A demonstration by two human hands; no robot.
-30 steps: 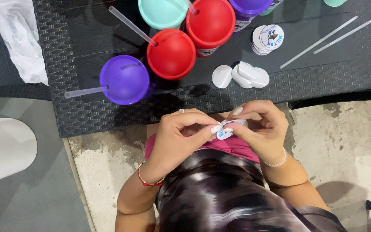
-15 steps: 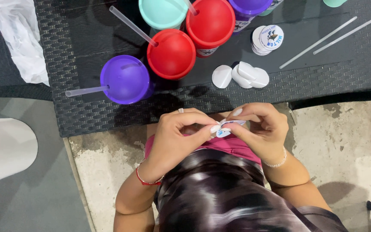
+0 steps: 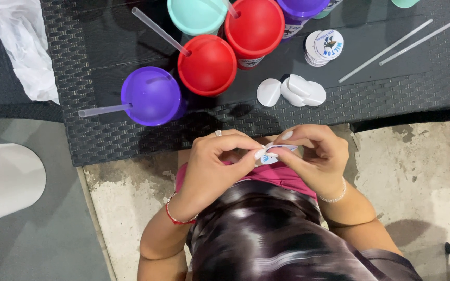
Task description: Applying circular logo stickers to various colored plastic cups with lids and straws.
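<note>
1. Black woven table (image 3: 391, 99) carries lidded cups with straws, among them a purple plastic cup (image 3: 151, 96).
2. Left hand (image 3: 212, 166) and right hand (image 3: 316, 158) both pinch a small round white-and-blue sticker (image 3: 272, 154) held over the lap.
3. Peeling appears under way (discarded white backing papers (image 3: 292, 91) lie by the table edge); the next move likely calls for a careful fingernail lift.

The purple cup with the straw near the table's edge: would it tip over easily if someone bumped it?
Possibly. The purple cup stands upright near the edge of the wicker table, and its long straw juts sideways, an easy thing to catch. The lid looks smooth plastic, perhaps slippery. How full it is cannot be told.
</note>
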